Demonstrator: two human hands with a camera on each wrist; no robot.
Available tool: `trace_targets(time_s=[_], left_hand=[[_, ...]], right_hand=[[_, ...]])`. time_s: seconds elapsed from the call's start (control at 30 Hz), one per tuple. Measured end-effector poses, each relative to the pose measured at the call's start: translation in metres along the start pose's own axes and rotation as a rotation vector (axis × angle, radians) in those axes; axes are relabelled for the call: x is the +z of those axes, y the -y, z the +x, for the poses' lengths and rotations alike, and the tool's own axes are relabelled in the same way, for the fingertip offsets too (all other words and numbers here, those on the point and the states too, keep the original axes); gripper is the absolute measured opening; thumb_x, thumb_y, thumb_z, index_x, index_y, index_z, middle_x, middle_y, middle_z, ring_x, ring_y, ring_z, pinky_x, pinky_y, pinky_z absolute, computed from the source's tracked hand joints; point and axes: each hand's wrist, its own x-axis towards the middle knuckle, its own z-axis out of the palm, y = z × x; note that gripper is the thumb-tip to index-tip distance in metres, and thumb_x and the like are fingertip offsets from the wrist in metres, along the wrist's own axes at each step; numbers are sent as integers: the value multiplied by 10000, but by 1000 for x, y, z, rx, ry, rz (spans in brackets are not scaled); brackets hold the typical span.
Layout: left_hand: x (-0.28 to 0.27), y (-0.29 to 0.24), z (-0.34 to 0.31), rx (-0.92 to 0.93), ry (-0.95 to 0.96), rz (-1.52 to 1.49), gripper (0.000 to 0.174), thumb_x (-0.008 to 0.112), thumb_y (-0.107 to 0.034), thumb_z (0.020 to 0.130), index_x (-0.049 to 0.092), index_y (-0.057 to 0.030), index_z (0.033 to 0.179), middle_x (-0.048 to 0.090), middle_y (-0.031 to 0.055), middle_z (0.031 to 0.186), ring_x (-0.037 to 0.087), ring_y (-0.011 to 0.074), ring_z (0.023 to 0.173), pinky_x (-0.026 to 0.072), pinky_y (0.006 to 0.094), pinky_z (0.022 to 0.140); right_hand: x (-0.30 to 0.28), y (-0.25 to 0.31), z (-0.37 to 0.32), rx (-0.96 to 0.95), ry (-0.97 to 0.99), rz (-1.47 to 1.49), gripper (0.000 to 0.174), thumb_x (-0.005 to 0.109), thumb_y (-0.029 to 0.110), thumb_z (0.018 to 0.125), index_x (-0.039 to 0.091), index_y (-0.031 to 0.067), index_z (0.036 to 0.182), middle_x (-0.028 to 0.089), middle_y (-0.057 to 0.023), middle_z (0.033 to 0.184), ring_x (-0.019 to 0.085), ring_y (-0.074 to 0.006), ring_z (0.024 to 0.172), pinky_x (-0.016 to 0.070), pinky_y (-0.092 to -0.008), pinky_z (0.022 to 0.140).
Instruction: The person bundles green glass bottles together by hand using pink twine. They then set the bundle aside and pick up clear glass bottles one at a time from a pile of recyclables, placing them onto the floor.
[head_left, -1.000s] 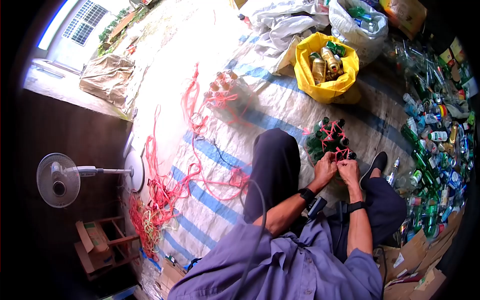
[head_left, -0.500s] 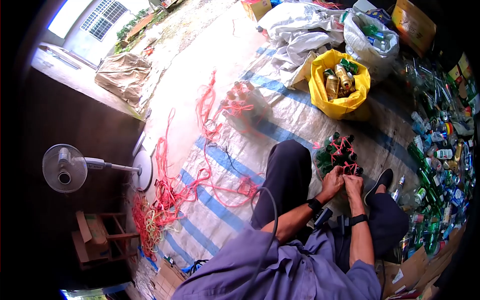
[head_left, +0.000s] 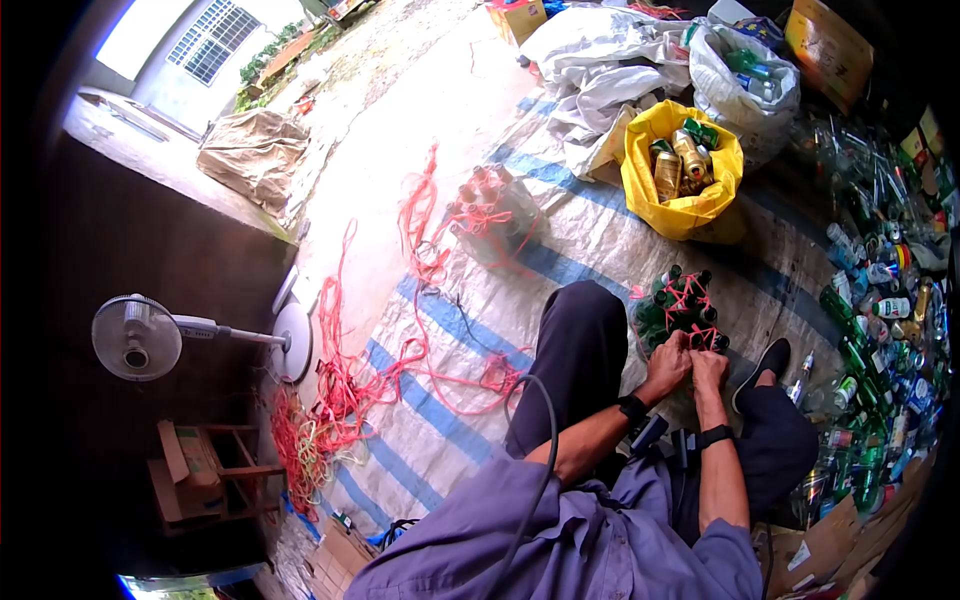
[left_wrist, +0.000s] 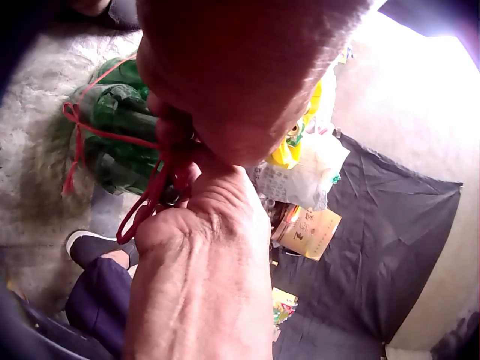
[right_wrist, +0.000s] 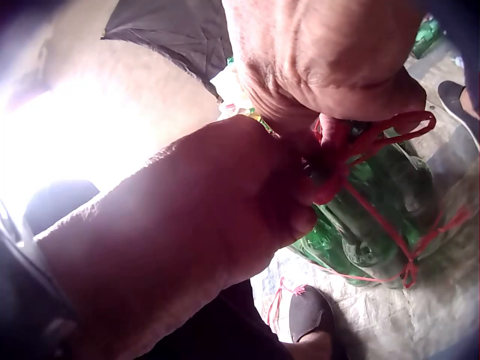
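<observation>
In the head view, my left hand (head_left: 668,366) and my right hand (head_left: 708,368) meet at the near edge of a bundle of green bottles (head_left: 654,318) bound with red twine (head_left: 684,292). From the left wrist, my left hand (left_wrist: 232,75) shows above and my right hand (left_wrist: 202,247) below, both pinching red twine (left_wrist: 147,204) that forms a loop. The right wrist view shows my right hand (right_wrist: 322,60) above my left hand (right_wrist: 187,225), beside the green bottles (right_wrist: 382,202). The hands partly hide the pinched twine.
A yellow bag of cans (head_left: 680,212) stands ahead, beside a white sack (head_left: 755,130). Loose bottles and cans (head_left: 885,350) lie on the right. Another twine-bound bundle (head_left: 490,215), tangled twine (head_left: 335,390) and a fan (head_left: 137,338) are on the left.
The head view has shifted, so the scene sits lower and farther right. My hands stay together at the bundle with the twine; only small movements of the fingers show.
</observation>
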Motion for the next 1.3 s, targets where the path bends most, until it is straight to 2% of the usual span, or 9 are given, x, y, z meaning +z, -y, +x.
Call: trace_targets(time_s=[0.2, 0.3, 0.37, 0.5, 0.6, 0.73, 0.83, 1.1, 1.3], left_hand=[[-4, -11, 3, -132, 51, 159, 263, 558, -165, 840, 589, -25, 1061, 688, 207, 949, 655, 414, 939, 514, 486, 815], [-6, -11, 2, -70, 18, 58, 249, 581, -241, 887, 608, -46, 1040, 690, 230, 945, 654, 437, 924, 514, 518, 798], [-9, -17, 2, -115, -9, 6, 241, 619, -217, 834, 658, -47, 1000, 705, 199, 927, 678, 395, 905, 533, 472, 797], [-6, -18, 1, -142, -47, -26, 237, 641, -200, 791, 690, -50, 968, 716, 173, 915, 694, 358, 886, 544, 439, 786], [-2, -12, 1, -118, -74, 3, 230, 641, -199, 791, 693, -53, 961, 719, 166, 914, 695, 357, 876, 546, 440, 779], [2, -7, 3, -102, -99, 11, 209, 633, -193, 798, 690, -59, 949, 710, 189, 889, 691, 377, 858, 544, 455, 762], [-6, -26, 0, -71, -100, 50, 196, 630, -174, 802, 690, -36, 927, 708, 202, 883, 694, 375, 851, 545, 444, 759], [-1, -10, 0, -95, -93, -214, 185, 652, -64, 778, 663, -13, 955, 723, 112, 862, 695, 217, 788, 542, 344, 721], [-15, -15, 5, -69, -97, -366, 188, 620, 28, 828, 576, 20, 1011, 606, 66, 908, 598, 145, 796, 503, 284, 710]], right_hand=[[23, -51, 6, -336, -24, -29, 230, 686, 190, 786, 669, 9, 645, 656, -101, 627, 649, -221, 591, 511, -354, 597], [-2, -18, -1, -317, 29, -48, 198, 675, 153, 806, 687, -15, 702, 681, -93, 679, 651, -177, 642, 497, -332, 618], [-11, 3, -7, 183, 94, 397, 190, 677, 145, 815, 704, -33, 756, 695, -86, 711, 639, -132, 686, 484, -309, 642], [-16, 15, -11, 96, 75, 296, 188, 673, 136, 822, 716, -47, 807, 699, -78, 717, 623, -110, 690, 480, -298, 643], [2, -3, -12, 11, -35, 247, 160, 691, 143, 784, 715, -14, 769, 675, -201, 736, 664, -305, 715, 508, -392, 704], [-5, 8, -15, 16, -41, 197, 171, 702, 171, 785, 722, 1, 781, 678, -205, 761, 656, -354, 767, 509, -433, 730], [-6, 8, -18, -85, -82, 74, 138, 696, 140, 799, 724, 6, 816, 699, -175, 782, 682, -316, 762, 521, -399, 732], [-25, 34, -26, 145, -61, 196, 191, 700, 160, 765, 723, 18, 890, 696, -183, 910, 627, -342, 963, 490, -418, 886], [-16, 15, -24, 124, -166, 223, 253, 707, 148, 774, 694, -31, 952, 708, -185, 923, 682, -300, 852, 541, -379, 807]])
